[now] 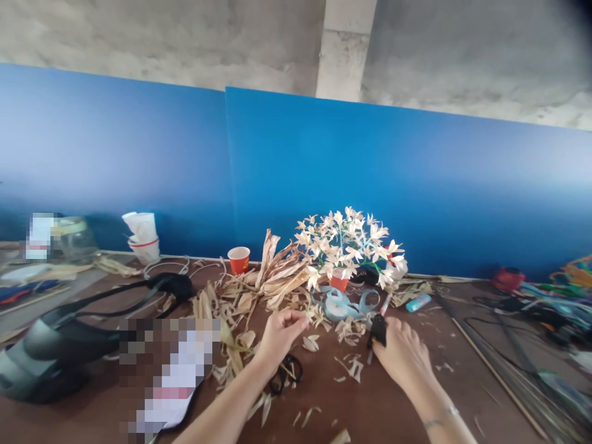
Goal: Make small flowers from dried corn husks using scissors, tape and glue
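Observation:
Thumb and forefinger of my left hand are pinched together. Pale husk petals show right at the fingertips; whether they are pinched or lie behind is unclear. My right hand is closed on a small black tool whose kind I cannot make out. Beyond both hands, a bunch of cream husk flowers on green and light-blue stems stands in a red paper cup. A roll of light-blue ribbon lies before it. Black-handled scissors are partly hidden by my left wrist.
Dry corn husks are heaped left of the flowers, near another red paper cup. A phone and a dark strapped device lie left. A turquoise object sits right. A blue partition closes the back.

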Demonstrator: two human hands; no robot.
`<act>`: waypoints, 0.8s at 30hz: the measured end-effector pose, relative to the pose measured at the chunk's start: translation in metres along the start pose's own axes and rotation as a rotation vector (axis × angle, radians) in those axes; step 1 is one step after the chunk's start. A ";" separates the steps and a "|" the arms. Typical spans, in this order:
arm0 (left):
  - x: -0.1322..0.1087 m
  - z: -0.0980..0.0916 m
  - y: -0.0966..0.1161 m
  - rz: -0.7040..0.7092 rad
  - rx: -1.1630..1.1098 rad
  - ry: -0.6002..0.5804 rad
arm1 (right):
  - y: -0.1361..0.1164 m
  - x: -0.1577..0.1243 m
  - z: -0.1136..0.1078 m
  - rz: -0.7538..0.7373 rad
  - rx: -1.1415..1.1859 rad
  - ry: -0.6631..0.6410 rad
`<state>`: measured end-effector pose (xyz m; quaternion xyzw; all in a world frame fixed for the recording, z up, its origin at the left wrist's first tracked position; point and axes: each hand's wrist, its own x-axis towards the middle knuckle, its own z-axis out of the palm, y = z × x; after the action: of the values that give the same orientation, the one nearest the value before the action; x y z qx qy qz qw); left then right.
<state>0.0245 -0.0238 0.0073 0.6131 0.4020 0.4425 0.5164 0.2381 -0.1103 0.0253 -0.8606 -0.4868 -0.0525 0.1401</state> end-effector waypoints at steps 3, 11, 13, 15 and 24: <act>0.000 0.001 0.000 -0.036 -0.106 -0.022 | 0.019 -0.005 0.010 0.027 -0.154 -0.094; 0.002 -0.001 -0.004 -0.036 -0.093 0.006 | 0.025 0.008 0.017 -0.096 0.045 -0.034; 0.004 -0.001 -0.007 -0.037 -0.091 0.024 | 0.015 0.009 0.011 -0.230 0.268 0.045; 0.005 0.000 -0.011 -0.041 -0.093 0.028 | -0.003 0.004 0.003 -0.413 0.491 0.077; 0.009 -0.001 -0.021 -0.034 -0.093 0.033 | -0.059 -0.016 0.014 -0.643 0.801 -0.002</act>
<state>0.0251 -0.0117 -0.0119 0.5741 0.3997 0.4622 0.5450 0.1789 -0.0903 0.0198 -0.5462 -0.7091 0.0984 0.4350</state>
